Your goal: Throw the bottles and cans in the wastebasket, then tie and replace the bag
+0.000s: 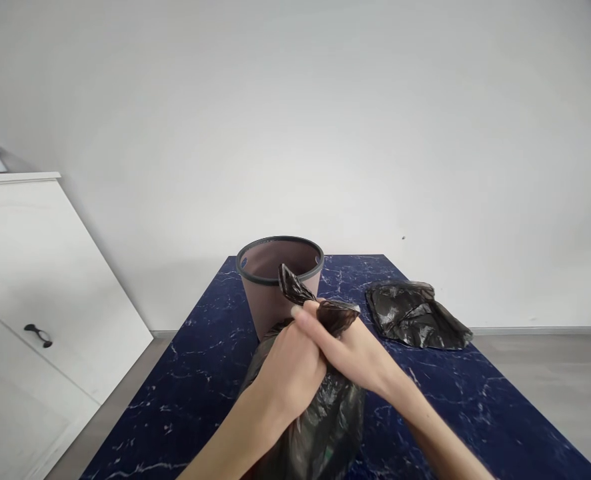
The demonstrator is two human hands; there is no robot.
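Observation:
A filled black garbage bag [325, 427] stands at the near side of the table, its gathered neck between my hands. My left hand [290, 370] is closed round the neck in a fist. Over it from the right, my right hand [353, 350] is closed on the bag's top, thumb laid across. Loose ends of the bag stick up past my fingers, one in front of the trash can [260, 303]. That can is brownish with a dark rim and stands upright just beyond my hands, with no liner visible in it. My hands hide part of the bag.
More black plastic bags [415, 317] lie folded at the right edge of the dark blue marbled table [195, 373]. A white cabinet [45, 287] with a black handle stands left. The pale wall [295, 133] rises behind the table.

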